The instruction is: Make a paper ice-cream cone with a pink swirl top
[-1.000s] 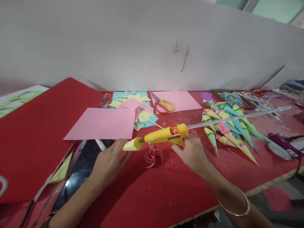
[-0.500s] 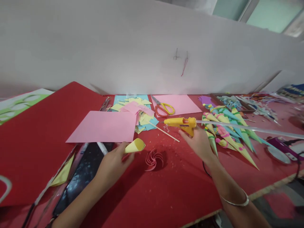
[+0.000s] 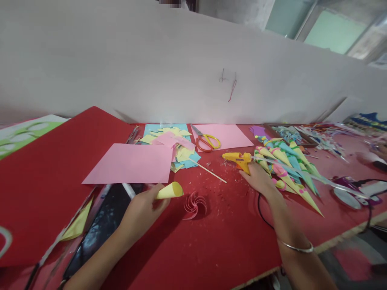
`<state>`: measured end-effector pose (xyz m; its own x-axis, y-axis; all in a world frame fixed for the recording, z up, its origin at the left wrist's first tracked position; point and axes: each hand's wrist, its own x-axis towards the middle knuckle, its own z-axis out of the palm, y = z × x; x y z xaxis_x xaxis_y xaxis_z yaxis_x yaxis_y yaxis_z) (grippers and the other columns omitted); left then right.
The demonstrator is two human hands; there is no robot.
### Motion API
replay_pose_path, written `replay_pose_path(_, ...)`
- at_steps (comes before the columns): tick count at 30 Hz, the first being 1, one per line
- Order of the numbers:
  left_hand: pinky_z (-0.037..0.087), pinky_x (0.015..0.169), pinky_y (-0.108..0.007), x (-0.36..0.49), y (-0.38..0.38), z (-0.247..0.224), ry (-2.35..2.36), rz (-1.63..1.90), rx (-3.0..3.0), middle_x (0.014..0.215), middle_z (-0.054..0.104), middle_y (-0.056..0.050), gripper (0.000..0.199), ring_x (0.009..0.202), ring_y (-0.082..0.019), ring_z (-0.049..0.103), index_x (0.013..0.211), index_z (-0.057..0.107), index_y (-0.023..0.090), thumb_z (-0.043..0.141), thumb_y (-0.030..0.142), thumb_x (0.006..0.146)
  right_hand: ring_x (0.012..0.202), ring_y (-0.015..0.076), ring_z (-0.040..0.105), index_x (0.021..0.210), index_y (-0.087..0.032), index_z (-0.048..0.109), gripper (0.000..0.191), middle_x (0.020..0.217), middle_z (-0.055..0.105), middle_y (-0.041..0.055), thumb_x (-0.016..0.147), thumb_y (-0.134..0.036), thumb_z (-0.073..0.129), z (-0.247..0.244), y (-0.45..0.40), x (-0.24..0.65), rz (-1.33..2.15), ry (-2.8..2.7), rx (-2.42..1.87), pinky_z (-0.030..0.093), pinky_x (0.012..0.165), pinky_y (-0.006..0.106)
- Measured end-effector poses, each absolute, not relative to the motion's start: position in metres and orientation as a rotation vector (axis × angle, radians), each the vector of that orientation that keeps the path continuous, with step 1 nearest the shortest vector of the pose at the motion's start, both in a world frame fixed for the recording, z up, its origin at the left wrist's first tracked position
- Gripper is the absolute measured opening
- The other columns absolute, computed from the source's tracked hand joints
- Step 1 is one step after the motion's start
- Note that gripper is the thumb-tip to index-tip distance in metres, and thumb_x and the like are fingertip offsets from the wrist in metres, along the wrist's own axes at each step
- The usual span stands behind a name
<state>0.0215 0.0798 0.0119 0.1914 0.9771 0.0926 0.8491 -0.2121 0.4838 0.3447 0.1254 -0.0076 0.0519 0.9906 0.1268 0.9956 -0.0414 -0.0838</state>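
My left hand [image 3: 148,207] is closed round a small yellow paper cone [image 3: 169,191], its open mouth turned to the right. In my right hand [image 3: 260,177] is a yellow glue gun [image 3: 238,158], held by its handle with the nozzle toward the left. A long clear glue stick [image 3: 314,173] runs out of the gun's back over the finished cones. On the red table between my hands lies a pink curled paper swirl [image 3: 195,205]. Behind it a thin wooden stick [image 3: 208,170] rests near the scissors [image 3: 208,142] with red and yellow handles.
Several decorated paper cones [image 3: 290,161] are piled at right. A pink sheet [image 3: 130,163] and paper scraps [image 3: 172,137] lie at back left. A black phone-like slab [image 3: 99,225] is beside my left arm. A purple device [image 3: 347,189] and a tray [image 3: 290,135] stand at right.
My right hand has drawn the glue gun to the right, away from the wooden stick. My left hand keeps its hold on the yellow cone. The view has shifted slightly.
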Motion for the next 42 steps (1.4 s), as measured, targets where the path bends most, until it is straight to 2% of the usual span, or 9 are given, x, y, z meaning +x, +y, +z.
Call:
replay_pose_path(8, 0.039, 0.05, -0.023, 0.02, 0.083, 0.013, 1.786, 0.58, 2.075, 0.061, 0.062, 0.0, 0.02, 0.053, -0.016, 0.058, 0.079, 0.054, 0.018, 0.041, 0.033, 0.076, 0.092, 0.0273, 0.054, 0.09, -0.009, 0.057, 0.025, 0.093, 0.059, 0.0162, 0.079, -0.03, 0.049, 0.005, 0.112, 0.344, -0.136, -2.123, -2.175, 0.038, 0.077, 0.034)
replay_pose_path(13, 0.038, 0.05, -0.024, 0.02, 0.083, 0.015, 1.901, 0.437, 2.045, 0.069, 0.066, -0.005, 0.026, 0.06, -0.02, 0.061, 0.088, 0.054, 0.017, 0.039, 0.036, 0.079, 0.074, 0.025, 0.059, 0.075, -0.014, 0.063, 0.015, 0.077, 0.063, 0.0118, 0.076, -0.025, 0.054, 0.033, 0.082, 0.33, -0.164, -2.203, -2.111, 0.042, 0.067, 0.033)
replay_pose_path(16, 0.037, 0.05, -0.024, 0.02, 0.083, 0.017, 1.926, 0.384, 2.047, 0.069, 0.066, -0.005, 0.029, 0.061, -0.021, 0.061, 0.09, 0.055, 0.016, 0.037, 0.038, 0.08, 0.078, 0.0206, 0.06, 0.086, -0.018, 0.064, 0.014, 0.083, 0.066, 0.0064, 0.078, -0.021, 0.053, 0.049, 0.065, 0.304, 0.048, -2.224, -1.734, 0.043, 0.068, 0.03)
replay_pose_path(19, 0.036, 0.05, -0.023, 0.021, 0.082, 0.018, 1.919, 0.379, 2.02, 0.069, 0.066, -0.005, 0.034, 0.061, -0.021, 0.062, 0.093, 0.056, 0.017, 0.037, 0.042, 0.081, 0.07, 0.012, 0.06, 0.084, -0.022, 0.066, 0.019, 0.077, 0.066, 0.0004, 0.084, -0.023, 0.047, 0.051, 0.059, 0.272, 0.419, -2.118, -1.278, 0.044, 0.062, 0.022)
replay_pose_path(23, 0.035, 0.049, -0.023, 0.021, 0.082, 0.017, 1.901, 0.407, 1.969, 0.068, 0.066, -0.004, 0.038, 0.06, -0.02, 0.061, 0.094, 0.057, 0.017, 0.039, 0.047, 0.079, 0.067, 0.0113, 0.059, 0.083, -0.02, 0.068, 0.015, 0.075, 0.066, 0.0022, 0.081, -0.024, 0.053, 0.033, 0.064, 0.246, 0.598, -2.128, -0.997, 0.045, 0.06, 0.021)
replay_pose_path(27, 0.035, 0.05, -0.023, 0.02, 0.083, 0.015, 1.876, 0.399, 1.983, 0.066, 0.066, -0.004, 0.038, 0.059, -0.02, 0.059, 0.093, 0.057, 0.016, 0.039, 0.046, 0.079, 0.065, 0.0117, 0.058, 0.082, -0.017, 0.068, 0.014, 0.074, 0.064, 0.0035, 0.081, -0.022, 0.055, 0.017, 0.072, 0.243, 0.675, -2.147, -0.974, 0.044, 0.059, 0.022)
replay_pose_path(32, 0.036, 0.051, -0.024, 0.02, 0.084, 0.014, 1.845, 0.409, 2.011, 0.067, 0.066, -0.005, 0.04, 0.06, -0.02, 0.06, 0.097, 0.056, 0.016, 0.038, 0.047, 0.079, 0.071, 0.0121, 0.059, 0.083, -0.02, 0.068, 0.013, 0.077, 0.064, 0.003, 0.081, -0.022, 0.055, 0.01, 0.073, 0.242, 0.737, -2.118, -0.958, 0.045, 0.064, 0.023)
replay_pose_path(42, 0.036, 0.051, -0.024, 0.021, 0.082, 0.016, 1.836, 0.385, 2.02, 0.066, 0.065, -0.004, 0.039, 0.059, -0.02, 0.059, 0.095, 0.056, 0.015, 0.037, 0.046, 0.08, 0.071, 0.0122, 0.058, 0.08, -0.019, 0.065, 0.013, 0.077, 0.063, 0.0022, 0.082, -0.024, 0.053, 0.006, 0.071, 0.238, 0.728, -2.153, -1.018, 0.044, 0.065, 0.023)
